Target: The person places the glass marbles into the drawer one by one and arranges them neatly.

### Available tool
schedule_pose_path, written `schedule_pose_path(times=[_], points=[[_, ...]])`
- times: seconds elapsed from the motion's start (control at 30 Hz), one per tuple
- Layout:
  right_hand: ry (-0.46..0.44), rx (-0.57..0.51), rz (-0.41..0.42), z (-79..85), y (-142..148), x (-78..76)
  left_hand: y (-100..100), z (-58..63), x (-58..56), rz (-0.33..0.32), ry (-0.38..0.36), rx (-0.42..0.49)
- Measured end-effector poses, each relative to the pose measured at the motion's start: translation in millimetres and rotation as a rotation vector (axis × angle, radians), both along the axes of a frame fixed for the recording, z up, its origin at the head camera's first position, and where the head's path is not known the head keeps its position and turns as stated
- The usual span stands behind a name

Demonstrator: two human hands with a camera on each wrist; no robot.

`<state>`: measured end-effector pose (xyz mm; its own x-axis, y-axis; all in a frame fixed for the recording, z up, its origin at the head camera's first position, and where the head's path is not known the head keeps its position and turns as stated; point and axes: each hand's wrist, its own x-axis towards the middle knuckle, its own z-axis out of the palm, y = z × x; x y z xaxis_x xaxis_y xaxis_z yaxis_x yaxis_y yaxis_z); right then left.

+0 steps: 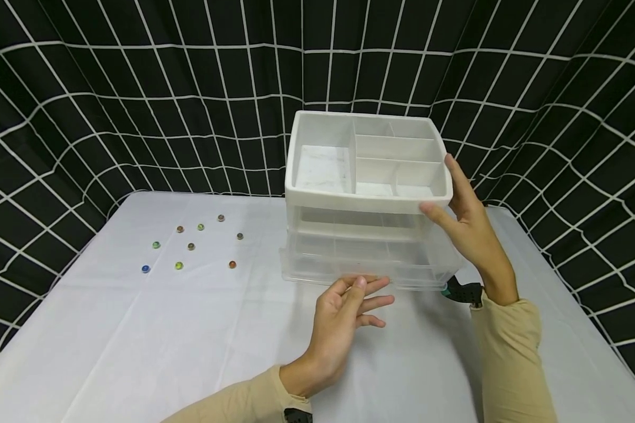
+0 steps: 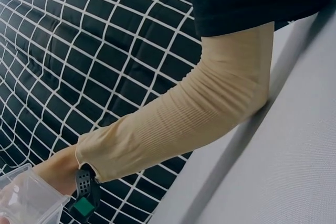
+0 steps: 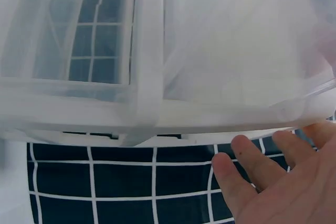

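A white plastic drawer organizer (image 1: 365,200) with a divided top tray stands on the table. Low at its front, a clear drawer (image 1: 317,267) juts out a little. My left hand (image 1: 330,329) is at this drawer's front edge, its thumb and index finger right at the lip and the other fingers straight and spread. Up at the right side, my right hand (image 1: 468,220) grips the organizer's corner, thumb on the front rim and fingers along the side. In the right wrist view, the fingers (image 3: 252,161) of that hand lie along the white edge.
Several small glass beads, among them a blue bead (image 1: 145,269) and an orange bead (image 1: 232,264), lie scattered on the white tablecloth (image 1: 137,329) to the left. A black curtain with a white grid (image 1: 190,100) surrounds the table at back and sides.
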<state>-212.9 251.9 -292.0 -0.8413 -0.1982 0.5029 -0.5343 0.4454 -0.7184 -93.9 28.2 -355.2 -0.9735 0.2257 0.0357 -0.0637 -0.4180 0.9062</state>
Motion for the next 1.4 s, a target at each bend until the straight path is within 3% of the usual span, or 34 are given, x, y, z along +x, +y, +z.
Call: schedule_pose_path(times=[0.5,0.97,1.4], points=[[-0.027,0.007,-0.017,4.0,-9.2,7.0,-3.4,-2.0,0.8,-0.003,0.014,-0.009],[0.0,-0.044,0.02,3.2,-9.2,2.7,-2.5,-0.9,5.2,-0.005,0.002,-0.006],[-0.018,-0.031,-0.007,3.9,-8.7,1.4,-1.2,1.7,11.3,-0.011,-0.026,-0.01]])
